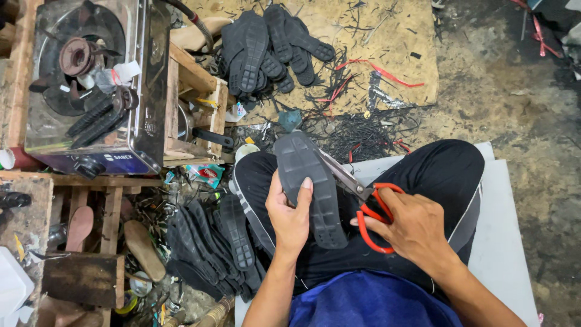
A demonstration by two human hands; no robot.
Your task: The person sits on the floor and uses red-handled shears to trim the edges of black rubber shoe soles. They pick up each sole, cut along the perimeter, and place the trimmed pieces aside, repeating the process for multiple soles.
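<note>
My left hand (pixel 289 217) grips a black rubber shoe sole (pixel 310 184) over my lap, tread side up, thumb lying across it. My right hand (pixel 411 227) holds red-handled scissors (pixel 363 203), fingers through the loops. The metal blades reach to the sole's right edge near its upper end. I sit cross-legged in black trousers (pixel 442 172) and a blue shirt.
A heap of black soles (pixel 212 251) lies at my left knee, another pile (pixel 269 48) ahead on a brown board with black rubber trimmings (pixel 363 127). A single-burner gas stove (pixel 91 85) sits on a wooden crate at left. A grey mat (pixel 502 224) lies under me.
</note>
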